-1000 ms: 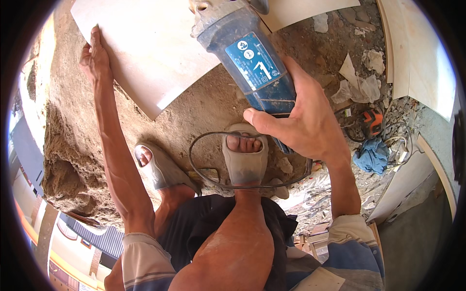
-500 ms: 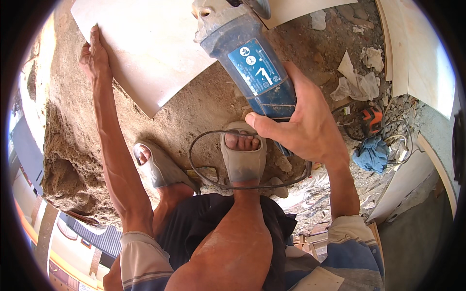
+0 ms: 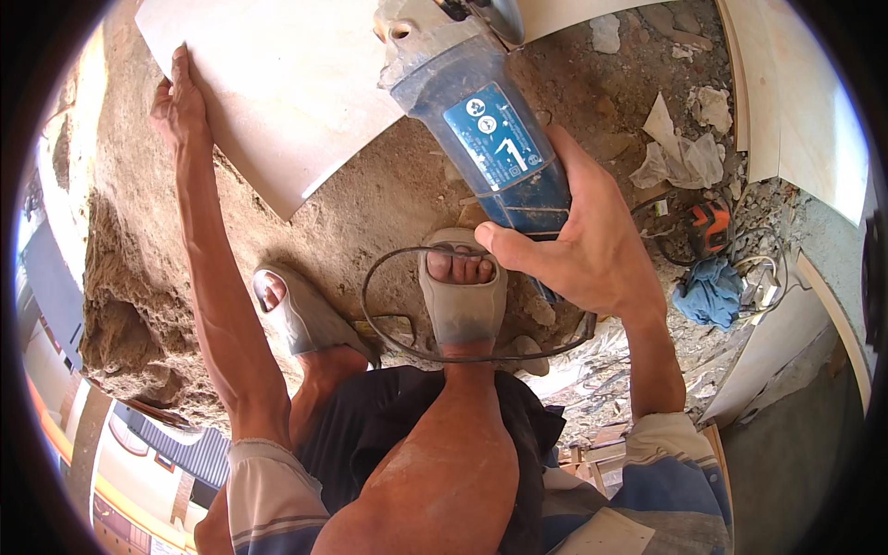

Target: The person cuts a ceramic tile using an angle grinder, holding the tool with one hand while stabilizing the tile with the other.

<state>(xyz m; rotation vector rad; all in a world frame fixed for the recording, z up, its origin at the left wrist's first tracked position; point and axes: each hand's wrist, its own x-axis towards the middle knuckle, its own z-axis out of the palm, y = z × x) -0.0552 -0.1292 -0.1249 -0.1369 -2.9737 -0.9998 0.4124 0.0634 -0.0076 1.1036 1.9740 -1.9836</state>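
My right hand [image 3: 583, 236] is wrapped round the rear body of a blue angle grinder [image 3: 495, 139], thumb on the near side. The grinder's head points up and away, over the right part of a pale cream tile [image 3: 277, 83]; its disc and guard [image 3: 499, 17] are partly cut off by the top edge. On the tile's left edge, my left hand [image 3: 180, 109] pinches with fingers tucked under and one digit stretched along the edge. A dark power cord [image 3: 370, 277] loops from near the grinder's rear across my sandalled foot [image 3: 462, 287].
Bare dirt ground [image 3: 361, 199] lies under the tile, dropping at a crumbly edge [image 3: 129, 342] on the left. To the right are torn paper scraps [image 3: 684, 157], an orange-and-black tool [image 3: 710, 227], a blue cloth [image 3: 710, 294] and tangled cables. More large tiles [image 3: 805, 102] stand at the far right.
The grinder in my right hand has shifted slightly to the right and a little nearer. My left hand stays on the tile's edge, almost still.
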